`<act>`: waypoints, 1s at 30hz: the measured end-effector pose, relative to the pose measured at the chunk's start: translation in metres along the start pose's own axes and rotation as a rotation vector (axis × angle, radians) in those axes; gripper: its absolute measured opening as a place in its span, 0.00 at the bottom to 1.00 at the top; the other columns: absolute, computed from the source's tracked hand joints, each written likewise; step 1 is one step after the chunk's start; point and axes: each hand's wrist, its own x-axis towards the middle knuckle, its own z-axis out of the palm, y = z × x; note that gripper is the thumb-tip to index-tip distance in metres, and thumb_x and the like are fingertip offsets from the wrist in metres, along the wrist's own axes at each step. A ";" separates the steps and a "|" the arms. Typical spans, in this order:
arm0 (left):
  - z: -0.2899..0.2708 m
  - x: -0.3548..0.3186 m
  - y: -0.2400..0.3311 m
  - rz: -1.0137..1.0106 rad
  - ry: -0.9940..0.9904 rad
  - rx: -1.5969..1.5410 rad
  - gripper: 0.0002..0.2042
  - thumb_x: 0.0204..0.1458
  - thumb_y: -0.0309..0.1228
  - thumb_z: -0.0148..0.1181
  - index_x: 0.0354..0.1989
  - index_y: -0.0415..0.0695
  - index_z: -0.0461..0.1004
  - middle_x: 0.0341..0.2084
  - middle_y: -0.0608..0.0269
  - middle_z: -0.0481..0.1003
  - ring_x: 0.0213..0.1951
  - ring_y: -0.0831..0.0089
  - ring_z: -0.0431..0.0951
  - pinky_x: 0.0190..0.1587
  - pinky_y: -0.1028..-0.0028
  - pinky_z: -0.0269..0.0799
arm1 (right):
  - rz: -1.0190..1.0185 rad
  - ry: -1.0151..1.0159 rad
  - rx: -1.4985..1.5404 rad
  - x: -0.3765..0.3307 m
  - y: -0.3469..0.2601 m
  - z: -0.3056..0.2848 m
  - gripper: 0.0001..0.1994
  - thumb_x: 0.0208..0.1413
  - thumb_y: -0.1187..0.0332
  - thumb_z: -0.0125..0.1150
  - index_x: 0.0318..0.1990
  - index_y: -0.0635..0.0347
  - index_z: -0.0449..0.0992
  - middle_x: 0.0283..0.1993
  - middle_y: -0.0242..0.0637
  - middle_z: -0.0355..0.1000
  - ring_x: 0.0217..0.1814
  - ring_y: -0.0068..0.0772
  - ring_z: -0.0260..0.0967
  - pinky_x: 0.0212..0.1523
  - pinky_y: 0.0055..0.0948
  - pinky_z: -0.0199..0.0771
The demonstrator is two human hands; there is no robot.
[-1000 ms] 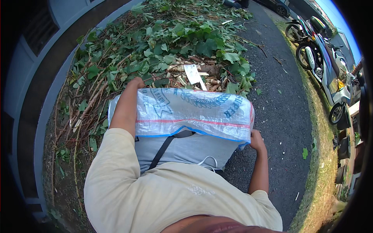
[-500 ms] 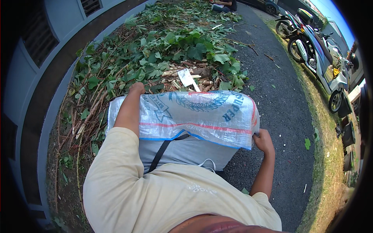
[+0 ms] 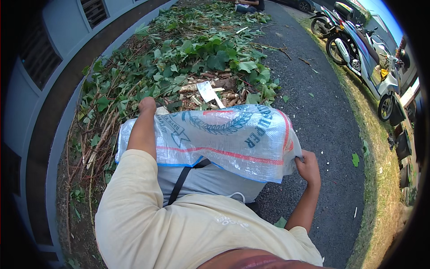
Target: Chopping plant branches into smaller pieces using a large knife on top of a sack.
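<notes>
A white woven plastic sack [image 3: 224, 143] lies spread across my lap, with blue-green print, red stripes and a blue-edged border. My left hand [image 3: 147, 106] is closed at its far left edge; the fingertips are partly hidden. On the near right side, my right hand [image 3: 308, 167] pinches the sack's corner and draws it outward into folds. Just beyond the sack, a pale flat cleaver-shaped thing [image 3: 206, 91] with a narrow tail rests on a heap of cut woody stem pieces [image 3: 227, 83].
Leafy green cuttings [image 3: 215, 49] cover the ground ahead, and long bare stems [image 3: 101, 134] lie at the left beside a wall [image 3: 53, 85]. Asphalt [image 3: 333, 148] runs along the right. Parked motorbikes [image 3: 358, 58] stand beyond a grass strip. Another person [image 3: 250, 5] sits far ahead.
My right hand has pulled the sack's corner slightly right and outward, and the sack's right end is more creased. My left hand has shifted a little left. The whole view has shifted slightly.
</notes>
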 end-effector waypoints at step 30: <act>-0.071 0.067 -0.047 -0.010 -0.069 -0.047 0.33 0.50 0.56 0.73 0.58 0.44 0.80 0.56 0.54 0.80 0.58 0.54 0.80 0.60 0.56 0.75 | 0.145 -0.282 0.012 0.067 0.037 0.058 0.12 0.53 0.72 0.58 0.41 0.72 0.81 0.35 0.56 0.81 0.37 0.47 0.82 0.41 0.41 0.76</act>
